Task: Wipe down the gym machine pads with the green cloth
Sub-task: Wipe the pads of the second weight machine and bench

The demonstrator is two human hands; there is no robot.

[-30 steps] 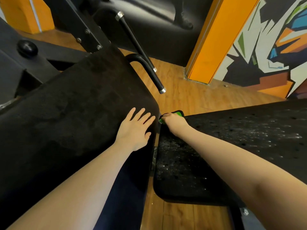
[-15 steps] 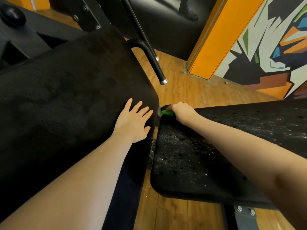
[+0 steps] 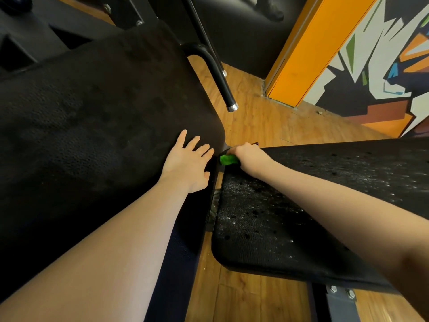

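Two black pads meet near the middle of the view. The large back pad (image 3: 92, 117) fills the left side, and my left hand (image 3: 189, 162) rests flat on its right edge with fingers spread. The seat pad (image 3: 267, 224) lies to the right, speckled with pale flecks. My right hand (image 3: 249, 158) grips the green cloth (image 3: 228, 159) at the seat pad's far left corner, beside the gap between the pads. Most of the cloth is hidden under the hand.
A black handle bar with a metal end cap (image 3: 222, 82) juts out over the wooden floor (image 3: 267, 122) behind the pads. An orange pillar (image 3: 308, 49) and a painted wall (image 3: 383, 66) stand at the back right. A bolted metal frame (image 3: 339, 303) sits under the seat pad.
My right hand has slid the cloth a little left along the seat pad's far edge to its corner. The view has tilted down slightly. My left hand has stayed put.
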